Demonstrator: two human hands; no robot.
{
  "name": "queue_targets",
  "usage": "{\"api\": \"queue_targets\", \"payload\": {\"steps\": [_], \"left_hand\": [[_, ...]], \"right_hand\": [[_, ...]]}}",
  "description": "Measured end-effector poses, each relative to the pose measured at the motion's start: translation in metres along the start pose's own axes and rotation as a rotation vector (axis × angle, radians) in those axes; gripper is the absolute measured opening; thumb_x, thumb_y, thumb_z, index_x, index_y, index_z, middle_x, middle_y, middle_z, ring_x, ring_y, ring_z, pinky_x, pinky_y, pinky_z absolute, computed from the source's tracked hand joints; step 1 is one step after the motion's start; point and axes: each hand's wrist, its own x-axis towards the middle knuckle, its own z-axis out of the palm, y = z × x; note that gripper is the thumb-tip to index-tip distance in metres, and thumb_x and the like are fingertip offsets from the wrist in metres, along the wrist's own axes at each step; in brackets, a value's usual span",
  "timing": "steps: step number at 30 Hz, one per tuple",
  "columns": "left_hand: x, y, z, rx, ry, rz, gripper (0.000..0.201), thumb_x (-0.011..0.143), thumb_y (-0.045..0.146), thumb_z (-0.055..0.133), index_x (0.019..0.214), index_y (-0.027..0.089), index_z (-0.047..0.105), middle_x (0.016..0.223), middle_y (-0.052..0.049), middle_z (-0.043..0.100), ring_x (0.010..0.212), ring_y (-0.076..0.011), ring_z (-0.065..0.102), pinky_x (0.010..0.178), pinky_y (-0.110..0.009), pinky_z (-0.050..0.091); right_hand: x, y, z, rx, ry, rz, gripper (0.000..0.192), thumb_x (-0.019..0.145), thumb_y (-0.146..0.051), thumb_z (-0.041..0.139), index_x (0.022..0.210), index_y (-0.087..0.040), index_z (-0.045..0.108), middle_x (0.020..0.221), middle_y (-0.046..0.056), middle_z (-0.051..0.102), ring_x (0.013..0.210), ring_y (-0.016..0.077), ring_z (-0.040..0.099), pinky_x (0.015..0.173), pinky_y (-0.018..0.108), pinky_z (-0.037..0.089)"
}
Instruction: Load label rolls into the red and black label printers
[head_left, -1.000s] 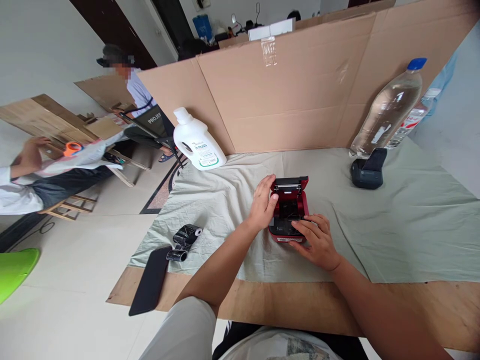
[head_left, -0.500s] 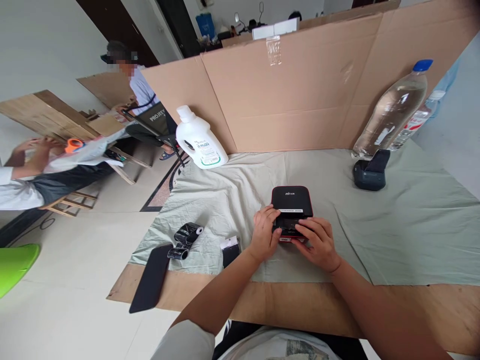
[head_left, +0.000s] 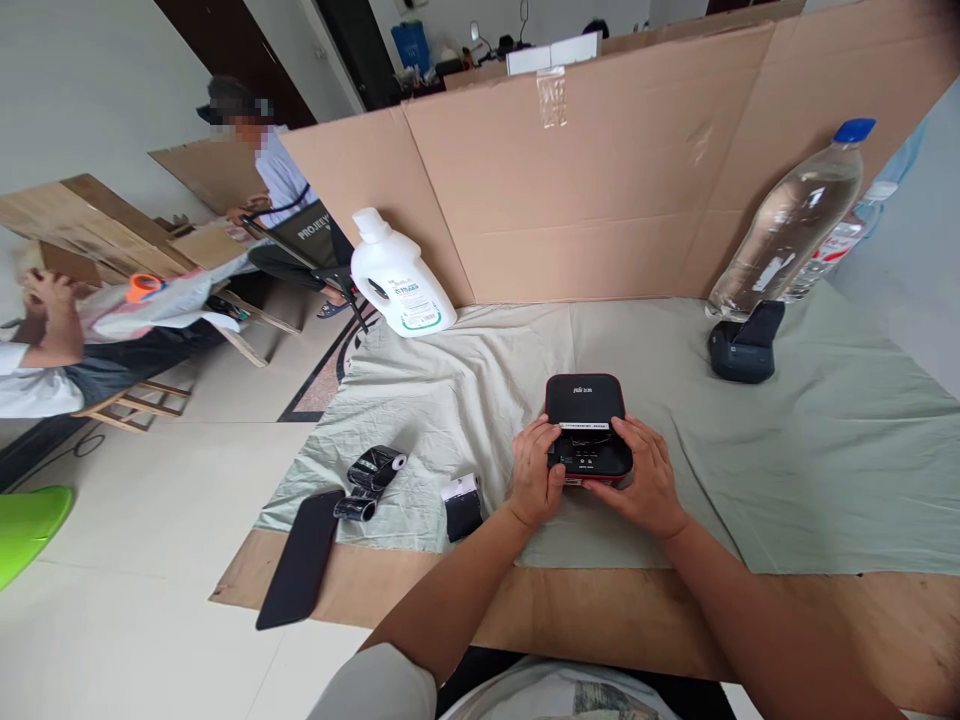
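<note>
A small black label printer with a red edge lies on the cloth in front of me, its lid tilted back and a white strip along the lid's edge. My left hand grips its left side, thumb at the front corner. On the opposite side, my right hand holds it with the fingers at the lid's edge and the thumb low at the front. Small marks show on the printer's front panel. To the left lie a partly unwound black-and-white roll and two dark rolls joined together.
A black phone-like slab overhangs the table's front left edge. Behind stand a white detergent jug, a large water bottle and a dark handheld device. A cardboard wall closes the back. Two people sit at the left.
My right hand has moved from over the printer's opening to its right side, uncovering the front panel. The left hand stays at the left side.
</note>
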Motion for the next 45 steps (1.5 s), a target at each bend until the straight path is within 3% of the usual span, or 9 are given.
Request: {"api": "queue_targets", "payload": {"steps": [6, 14, 17, 19, 24, 31, 36, 40, 45], "left_hand": [[-0.002, -0.001, 0.001, 0.009, -0.008, -0.029, 0.042, 0.099, 0.036, 0.031, 0.135, 0.018, 0.042, 0.123, -0.016, 0.056, 0.128, -0.0294, 0.047, 0.105, -0.052, 0.038], [-0.003, 0.001, -0.001, -0.049, 0.003, -0.052, 0.042, 0.099, 0.037, 0.033, 0.137, 0.018, 0.041, 0.127, -0.016, 0.053, 0.127, -0.0281, 0.046, 0.106, -0.051, 0.037], [-0.004, -0.002, -0.002, -0.105, 0.055, -0.198, 0.051, 0.097, 0.047, 0.04, 0.139, 0.018, 0.04, 0.136, -0.019, 0.046, 0.13, -0.0291, 0.044, 0.105, -0.05, 0.039], [-0.003, -0.006, -0.003, -0.17, 0.094, -0.403, 0.057, 0.096, 0.056, 0.038, 0.138, 0.017, 0.043, 0.138, -0.019, 0.046, 0.129, -0.0296, 0.045, 0.104, -0.049, 0.04], [0.003, -0.013, 0.0, -0.535, -0.143, -0.843, 0.063, 0.095, 0.064, 0.03, 0.121, 0.019, 0.065, 0.123, -0.011, 0.065, 0.126, -0.0288, 0.052, 0.112, -0.048, 0.034], [0.011, 0.004, -0.003, -0.866, -0.074, -0.872, 0.058, 0.088, 0.057, 0.056, 0.136, 0.025, 0.055, 0.144, -0.005, 0.054, 0.143, -0.0255, 0.035, 0.119, -0.039, 0.027], [0.025, 0.011, -0.01, -1.102, 0.088, -0.95, 0.058, 0.082, 0.047, 0.066, 0.134, 0.024, 0.054, 0.133, -0.005, 0.062, 0.127, -0.0252, 0.054, 0.106, -0.038, 0.041], [0.04, -0.019, -0.024, -1.186, 0.232, -1.121, 0.044, 0.074, 0.038, 0.071, 0.112, 0.017, 0.067, 0.106, -0.005, 0.073, 0.097, -0.0229, 0.068, 0.086, -0.033, 0.051], [0.082, -0.1, -0.063, -1.152, 0.385, -1.241, 0.025, 0.074, 0.031, 0.066, 0.092, 0.013, 0.069, 0.081, -0.006, 0.075, 0.072, -0.0213, 0.069, 0.072, -0.033, 0.054]], "right_hand": [[0.002, 0.001, -0.004, -0.022, 0.019, -0.019, 0.082, 0.07, -0.059, 0.077, 0.137, -0.021, 0.047, 0.117, 0.013, 0.068, 0.114, 0.0338, 0.062, 0.095, 0.051, 0.052], [-0.003, 0.0, 0.001, 0.069, 0.009, 0.039, 0.08, 0.074, -0.054, 0.075, 0.139, -0.022, 0.043, 0.124, 0.014, 0.063, 0.123, 0.0336, 0.056, 0.101, 0.054, 0.049], [-0.011, 0.001, 0.006, 0.13, -0.015, 0.176, 0.094, 0.072, -0.059, 0.075, 0.146, -0.022, 0.032, 0.14, 0.018, 0.049, 0.131, 0.036, 0.047, 0.103, 0.058, 0.046], [-0.015, 0.004, 0.01, 0.173, -0.07, 0.313, 0.11, 0.067, -0.066, 0.075, 0.151, -0.021, 0.021, 0.148, 0.021, 0.038, 0.135, 0.039, 0.042, 0.102, 0.061, 0.045], [-0.018, 0.007, 0.014, 0.308, -0.234, 0.448, 0.11, 0.067, -0.07, 0.071, 0.152, -0.022, 0.021, 0.142, 0.019, 0.048, 0.128, 0.0402, 0.049, 0.101, 0.064, 0.043], [-0.016, 0.003, 0.009, 0.414, -0.178, 0.417, 0.105, 0.073, -0.07, 0.065, 0.155, -0.027, 0.016, 0.139, 0.014, 0.05, 0.124, 0.0378, 0.051, 0.102, 0.063, 0.043], [-0.018, 0.004, 0.007, 0.413, -0.267, 0.274, 0.116, 0.073, -0.07, 0.065, 0.156, -0.029, -0.003, 0.158, 0.014, 0.028, 0.14, 0.0398, 0.035, 0.11, 0.062, 0.036], [-0.023, 0.008, 0.011, 0.426, -0.379, 0.237, 0.107, 0.083, -0.059, 0.062, 0.155, -0.029, -0.011, 0.162, 0.014, 0.018, 0.145, 0.0352, 0.03, 0.109, 0.056, 0.041], [-0.028, 0.012, 0.016, 0.35, -0.438, 0.333, 0.093, 0.089, -0.047, 0.059, 0.155, -0.035, -0.006, 0.158, 0.013, 0.028, 0.143, 0.0321, 0.035, 0.108, 0.057, 0.042]]}}
